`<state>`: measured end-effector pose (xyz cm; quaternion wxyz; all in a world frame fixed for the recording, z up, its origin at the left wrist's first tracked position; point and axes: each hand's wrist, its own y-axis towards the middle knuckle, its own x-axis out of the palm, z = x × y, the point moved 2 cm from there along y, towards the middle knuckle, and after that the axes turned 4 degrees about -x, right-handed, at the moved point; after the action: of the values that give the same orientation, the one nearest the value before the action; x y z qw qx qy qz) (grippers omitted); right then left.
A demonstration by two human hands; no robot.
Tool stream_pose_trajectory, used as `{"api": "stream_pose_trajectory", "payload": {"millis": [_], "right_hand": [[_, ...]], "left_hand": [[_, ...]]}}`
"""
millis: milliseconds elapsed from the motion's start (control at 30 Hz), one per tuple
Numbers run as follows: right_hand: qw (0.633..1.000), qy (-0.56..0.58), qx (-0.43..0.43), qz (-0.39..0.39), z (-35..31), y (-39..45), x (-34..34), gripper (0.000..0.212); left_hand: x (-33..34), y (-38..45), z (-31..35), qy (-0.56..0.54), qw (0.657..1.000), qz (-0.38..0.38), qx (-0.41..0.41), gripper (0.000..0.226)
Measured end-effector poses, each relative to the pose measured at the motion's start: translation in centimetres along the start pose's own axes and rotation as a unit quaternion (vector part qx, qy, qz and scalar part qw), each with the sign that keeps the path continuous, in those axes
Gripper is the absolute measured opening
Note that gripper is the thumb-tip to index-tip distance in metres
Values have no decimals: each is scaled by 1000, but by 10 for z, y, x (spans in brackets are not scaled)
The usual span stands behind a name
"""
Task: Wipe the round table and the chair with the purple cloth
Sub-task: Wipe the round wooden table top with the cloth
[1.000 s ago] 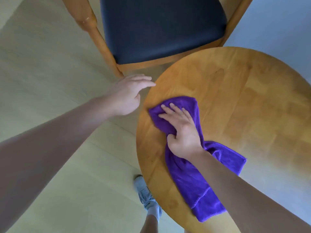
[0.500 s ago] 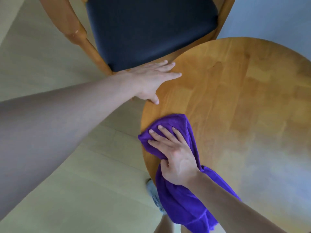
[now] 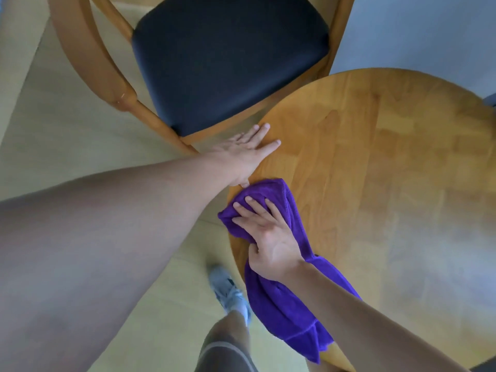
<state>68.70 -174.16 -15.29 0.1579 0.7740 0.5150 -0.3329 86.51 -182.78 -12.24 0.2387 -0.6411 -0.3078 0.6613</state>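
The round wooden table [image 3: 375,162] fills the right half of the view. The purple cloth [image 3: 284,304] lies bunched along its left rim, its lower end hanging over the near edge. My right hand [image 3: 265,237] presses flat on the cloth's upper part, with the thumb hooked round a fold. My left hand [image 3: 241,154] rests flat on the table's left edge with fingers spread, holding nothing. The wooden chair [image 3: 225,60], with a dark padded seat and a curved armrest, stands just beyond the table at the top.
Pale wood floor [image 3: 80,135] spreads to the left. My leg and a light blue shoe [image 3: 228,291] stand beside the table's near left edge. A grey-blue wall [image 3: 429,30] is at the top right.
My right hand has slid the cloth toward the table's left near rim. My left hand has moved from beside the table onto its edge and settled flat there.
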Motion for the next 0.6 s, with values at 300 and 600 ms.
{"api": "stream_pose_trajectory", "payload": {"millis": [300, 600], "right_hand": [[995, -62, -74, 6, 17, -43, -17, 48], [906, -17, 331, 263, -64, -18, 28, 62]], "left_hand": [[-7, 0, 7, 35, 999, 11, 11, 121], [-5, 6, 8, 40, 998, 21, 32, 116]]}}
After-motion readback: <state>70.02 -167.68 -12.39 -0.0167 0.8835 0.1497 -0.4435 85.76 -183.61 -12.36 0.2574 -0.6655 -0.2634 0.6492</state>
